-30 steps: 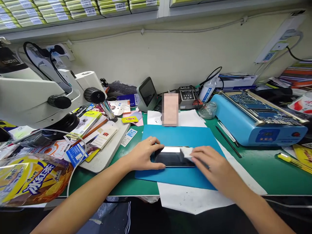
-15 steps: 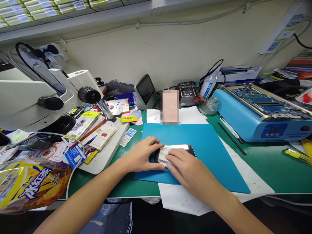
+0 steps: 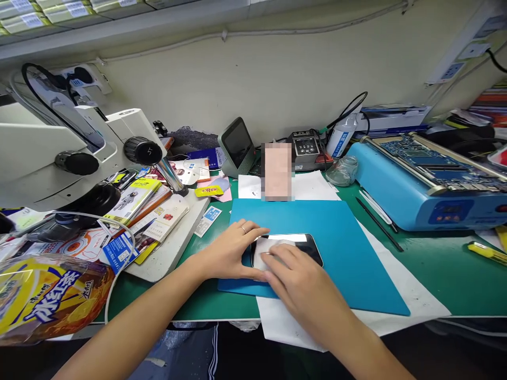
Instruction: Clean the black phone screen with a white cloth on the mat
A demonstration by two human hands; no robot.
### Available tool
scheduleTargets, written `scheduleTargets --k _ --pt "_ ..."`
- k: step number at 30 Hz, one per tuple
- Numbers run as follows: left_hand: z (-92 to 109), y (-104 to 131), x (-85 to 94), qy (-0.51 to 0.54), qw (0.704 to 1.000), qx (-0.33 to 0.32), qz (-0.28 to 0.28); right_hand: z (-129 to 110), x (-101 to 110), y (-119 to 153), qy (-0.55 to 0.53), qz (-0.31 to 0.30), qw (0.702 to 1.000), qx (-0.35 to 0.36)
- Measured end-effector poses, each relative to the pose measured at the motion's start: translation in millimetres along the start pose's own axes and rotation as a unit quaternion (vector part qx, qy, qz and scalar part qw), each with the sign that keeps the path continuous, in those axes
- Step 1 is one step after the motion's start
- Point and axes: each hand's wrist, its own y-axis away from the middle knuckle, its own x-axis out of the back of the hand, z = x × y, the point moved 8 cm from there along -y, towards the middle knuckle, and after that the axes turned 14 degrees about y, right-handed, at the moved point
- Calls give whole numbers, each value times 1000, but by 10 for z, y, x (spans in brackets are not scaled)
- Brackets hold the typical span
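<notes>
A smartphone point(image 3: 312, 250) with a glossy dark screen lies flat on the blue mat point(image 3: 336, 227), its long side running left to right. My left hand point(image 3: 227, 250), a ring on one finger, grips the phone's left end, with the thumb at the near edge and a finger at the far edge. Under the bent fingers of my right hand point(image 3: 304, 277), a white wipe point(image 3: 262, 249) is pressed onto the left half of the screen. The right hand covers part of the wipe and of the phone's near edge.
A microscope point(image 3: 134, 137) and piled boxes stand at left, behind a bottle of tea point(image 3: 55, 301). At right are a blue machine bearing circuit boards point(image 3: 435, 206), a black pen-like tool point(image 3: 380, 224) and a yellow cutter point(image 3: 487, 253). White paper point(image 3: 420, 295) lies under the mat.
My right hand has shifted slightly over the screen with the wipe, which now lies flatter. More of the phone's right end shows. My left hand keeps its hold.
</notes>
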Motion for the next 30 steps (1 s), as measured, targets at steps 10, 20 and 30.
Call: scheduleTargets --k 10,20,30 --pt "-22 1 6 8 1000 12 -7 391 77 348 44 27 998 -36" --pt "-19 -13 26 16 1000 4 -1 113 -58 214 99 30 994 -46" --pt "-86 8 34 54 998 12 -16 103 -143 292 81 -2 996 -38"
